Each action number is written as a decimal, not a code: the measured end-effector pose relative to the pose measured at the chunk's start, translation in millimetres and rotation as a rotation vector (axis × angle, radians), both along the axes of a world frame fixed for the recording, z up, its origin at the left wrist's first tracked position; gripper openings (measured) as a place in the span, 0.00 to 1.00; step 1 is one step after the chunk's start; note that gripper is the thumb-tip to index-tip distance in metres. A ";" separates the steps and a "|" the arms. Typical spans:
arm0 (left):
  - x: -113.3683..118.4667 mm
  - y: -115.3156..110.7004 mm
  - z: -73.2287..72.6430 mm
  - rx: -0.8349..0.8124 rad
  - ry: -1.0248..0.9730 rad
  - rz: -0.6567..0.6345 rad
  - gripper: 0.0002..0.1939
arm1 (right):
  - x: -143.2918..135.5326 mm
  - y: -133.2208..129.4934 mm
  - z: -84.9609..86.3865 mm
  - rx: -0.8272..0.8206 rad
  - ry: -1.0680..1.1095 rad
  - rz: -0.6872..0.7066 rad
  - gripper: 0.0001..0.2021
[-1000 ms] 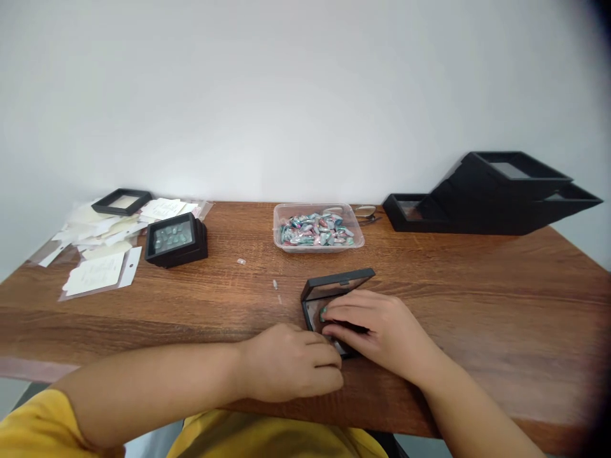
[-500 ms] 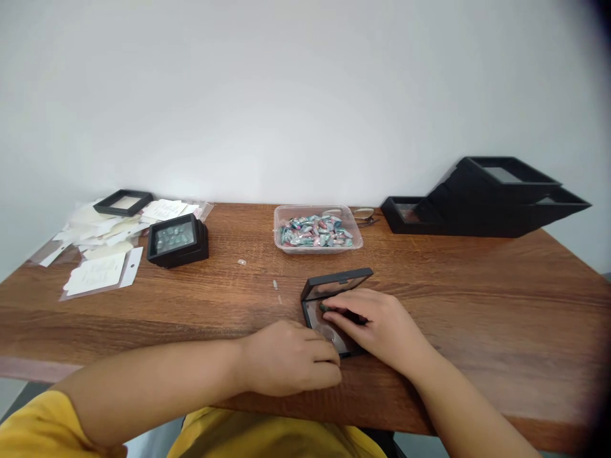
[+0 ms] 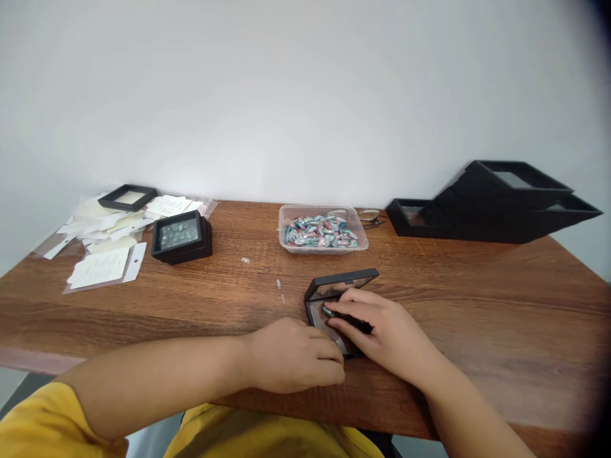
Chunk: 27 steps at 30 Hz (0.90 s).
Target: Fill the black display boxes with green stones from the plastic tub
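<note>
A small black frame box [image 3: 342, 278] stands with its lid raised near the table's front edge, clear film inside it. Within it is a small glossy green piece [image 3: 328, 312], shaped like a false nail. My right hand [image 3: 382, 321] reaches over the box, index fingertip at the piece and thumb a little apart from it, so the grip looks loosened. My left hand [image 3: 296, 356] rests curled at the box's front left corner. Its fingertips are hidden, and what they hold, if anything, cannot be made out.
A clear tub [image 3: 324, 250] of shiny teal and pink pieces stands behind. Glasses [image 3: 370, 216] lie beside it. Black boxes [image 3: 496, 216] are stacked at right. At left are stacked boxes [image 3: 184, 238], cards in sleeves [image 3: 100, 267] and a frame [image 3: 128, 197]. Tiny clear bits [image 3: 279, 284] lie mid-table.
My right thumb and index finger have moved slightly apart, and more of the green piece shows between them. My left hand has barely moved. The whole view has shifted a little.
</note>
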<state>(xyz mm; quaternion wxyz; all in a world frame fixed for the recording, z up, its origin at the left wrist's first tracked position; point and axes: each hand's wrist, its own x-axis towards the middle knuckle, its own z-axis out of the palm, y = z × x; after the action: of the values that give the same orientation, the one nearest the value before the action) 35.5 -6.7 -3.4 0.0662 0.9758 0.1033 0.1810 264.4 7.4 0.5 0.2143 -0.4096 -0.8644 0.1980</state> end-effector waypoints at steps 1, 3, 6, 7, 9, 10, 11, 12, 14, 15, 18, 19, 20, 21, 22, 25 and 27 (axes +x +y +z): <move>0.1 0.0 -0.2 -0.003 -0.001 -0.001 0.10 | 0.9 0.2 1.4 -0.005 -0.006 0.023 0.12; 0.3 0.2 -0.4 -0.013 0.007 -0.001 0.10 | 0.6 0.4 2.7 0.005 -0.023 0.040 0.14; 0.5 0.8 -0.6 -0.015 0.031 -0.001 0.09 | -4.4 -0.8 0.6 0.070 -0.056 -0.011 0.13; 0.5 1.0 -0.6 -0.013 0.035 -0.006 0.09 | -6.4 -1.4 -0.6 0.094 -0.067 -0.024 0.13; 0.6 1.5 -0.5 -0.014 0.033 -0.019 0.08 | -9.4 -2.3 -2.7 0.117 -0.080 -0.031 0.13; 0.7 1.7 -0.4 -0.017 0.029 -0.025 0.08 | -10.3 -2.5 -3.2 0.117 -0.081 -0.030 0.13; 0.7 1.8 -0.2 -0.023 0.024 -0.027 0.08 | -10.8 -2.4 -3.3 0.112 -0.079 -0.033 0.13; 0.8 1.8 -0.1 -0.031 0.021 -0.027 0.08 | -11.2 -2.1 -3.1 0.105 -0.078 -0.037 0.12; 0.9 1.6 -0.2 -0.045 0.009 -0.021 0.09 | -12.0 -1.1 -2.2 0.089 -0.080 -0.045 0.11; 0.9 1.6 -0.4 -0.047 0.000 -0.018 0.09 | -12.6 -0.6 -1.8 0.082 -0.083 -0.049 0.11; 0.8 2.0 -1.7 -0.052 -0.021 -0.014 0.09 | -14.8 0.6 -1.5 0.064 -0.084 -0.050 0.09; 0.8 2.5 -2.1 -0.053 -0.024 -0.015 0.08 | -15.4 0.7 -1.3 0.059 -0.082 -0.050 0.09; 0.8 3.0 -2.3 -0.049 -0.024 -0.015 0.08 | -15.7 0.5 -0.8 0.052 -0.076 -0.050 0.09; 0.8 3.5 -2.3 -0.034 -0.023 -0.018 0.08 | -15.7 0.2 0.2 0.042 -0.066 -0.046 0.09; 0.8 3.9 -2.0 -0.008 -0.032 -0.024 0.08 | -15.5 -0.4 1.8 0.031 -0.050 -0.041 0.10; -0.4 3.9 2.8 0.103 -0.163 -0.119 0.09 | -12.6 -3.5 10.1 0.011 0.060 -0.029 0.09; -3.5 4.0 10.8 0.166 -0.320 -0.217 0.10 | -7.3 -6.2 17.3 0.013 0.167 -0.036 0.08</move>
<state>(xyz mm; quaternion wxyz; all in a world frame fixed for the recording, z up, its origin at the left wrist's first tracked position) 32.1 -2.7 7.4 0.0203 0.9422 -0.0295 0.3333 257.1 1.2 17.7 0.2917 -0.4055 -0.8374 0.2217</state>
